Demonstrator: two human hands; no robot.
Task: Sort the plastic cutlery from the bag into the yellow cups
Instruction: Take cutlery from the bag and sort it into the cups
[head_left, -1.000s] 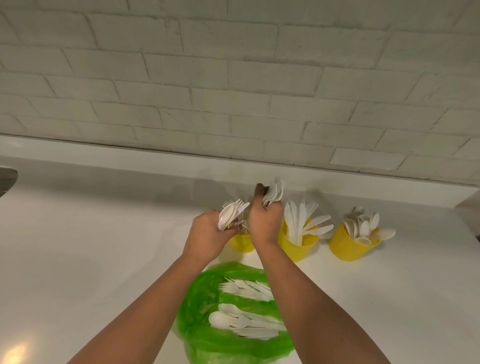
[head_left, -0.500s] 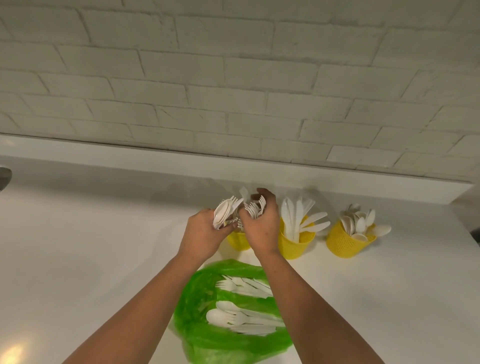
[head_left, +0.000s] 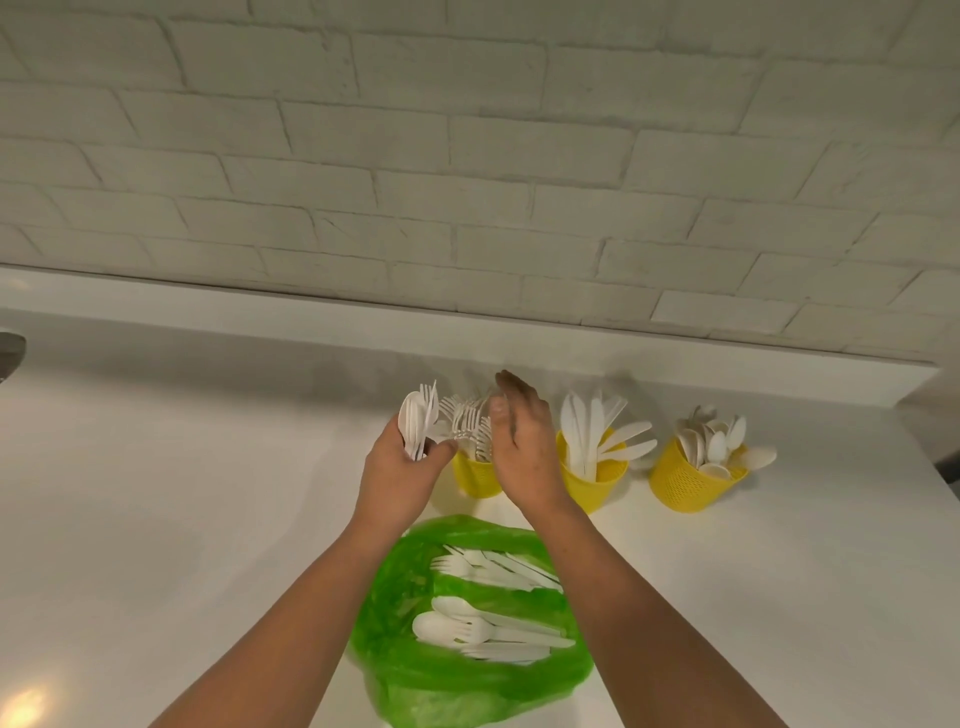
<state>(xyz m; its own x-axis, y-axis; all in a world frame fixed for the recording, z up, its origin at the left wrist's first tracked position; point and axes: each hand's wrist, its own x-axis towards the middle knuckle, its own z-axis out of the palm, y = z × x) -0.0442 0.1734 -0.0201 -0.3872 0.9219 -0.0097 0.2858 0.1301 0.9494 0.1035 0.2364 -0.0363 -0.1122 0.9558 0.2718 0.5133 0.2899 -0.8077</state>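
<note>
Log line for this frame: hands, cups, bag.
left hand: grips cutlery bundle | right hand: open, at forks cup | knives cup, spoons cup: stocked | green bag: cutlery remains

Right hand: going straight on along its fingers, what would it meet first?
Likely the brick wall: the right hand, open beside the forks in the left yellow cup, points past them over the counter, though depth is unclear.

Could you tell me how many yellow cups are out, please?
3 in a row: fork cup partly behind the right hand, knife cup middle, spoon cup farthest right.
</note>
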